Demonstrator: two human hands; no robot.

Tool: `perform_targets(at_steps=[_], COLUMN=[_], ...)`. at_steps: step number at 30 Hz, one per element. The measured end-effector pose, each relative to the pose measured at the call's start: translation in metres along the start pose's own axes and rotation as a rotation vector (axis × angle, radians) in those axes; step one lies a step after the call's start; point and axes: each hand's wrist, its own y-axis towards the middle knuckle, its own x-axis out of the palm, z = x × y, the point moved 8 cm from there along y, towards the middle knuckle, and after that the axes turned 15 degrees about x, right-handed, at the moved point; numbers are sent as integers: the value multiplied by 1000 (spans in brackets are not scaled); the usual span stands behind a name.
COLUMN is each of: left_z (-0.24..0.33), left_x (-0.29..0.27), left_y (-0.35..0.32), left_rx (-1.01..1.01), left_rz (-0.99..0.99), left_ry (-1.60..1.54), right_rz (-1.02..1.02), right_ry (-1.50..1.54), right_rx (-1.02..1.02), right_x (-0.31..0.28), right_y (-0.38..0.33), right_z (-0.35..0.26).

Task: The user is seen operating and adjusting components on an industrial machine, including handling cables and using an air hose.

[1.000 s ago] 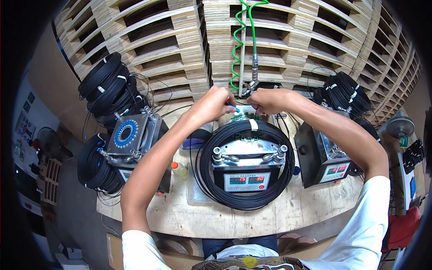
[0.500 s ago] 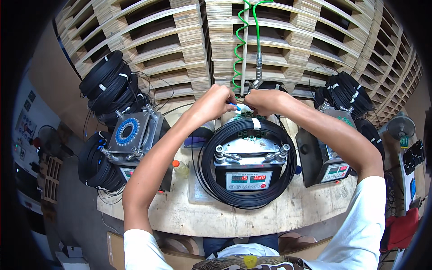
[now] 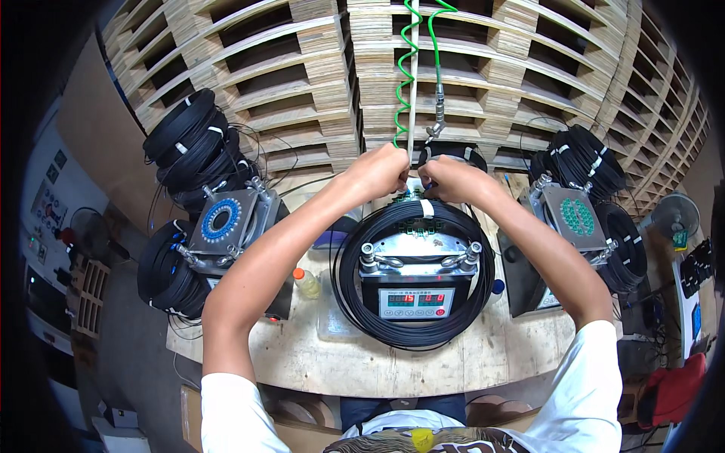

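Both hands have drifted slightly toward the frame's upper middle. Left hand (image 3: 380, 172) and right hand (image 3: 447, 177) meet fingertip to fingertip, pinching a small white tie at the top of the black cable coil (image 3: 414, 283), which rings the winding machine (image 3: 415, 273) at centre on the wooden bench (image 3: 317, 362).

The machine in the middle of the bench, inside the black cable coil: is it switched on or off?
On. The middle machine has a front display panel with lit red digits, ringed by the black cable coil.

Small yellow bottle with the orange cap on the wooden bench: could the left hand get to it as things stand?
Probably yes. The small yellow bottle stands uncovered beside the left forearm, but the left hand is busy at the black cable coil.
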Motion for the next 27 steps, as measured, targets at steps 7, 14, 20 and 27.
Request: perform_targets(at_steps=[7, 14, 20, 27], left_z=[42, 30, 29, -7], left_x=[0, 20, 23, 21], left_y=[22, 45, 39, 36], left_rx=[150, 101, 111, 42], left_rz=[-120, -314, -156, -465], left_ry=[387, 408, 392, 9], right_rz=[56, 41, -35, -192], right_ry=[24, 230, 265, 342], right_rx=[10, -55, 96, 13], right_x=[0, -1, -8, -6], right_y=[-3, -7, -19, -22], right_z=[5, 21, 19, 28])
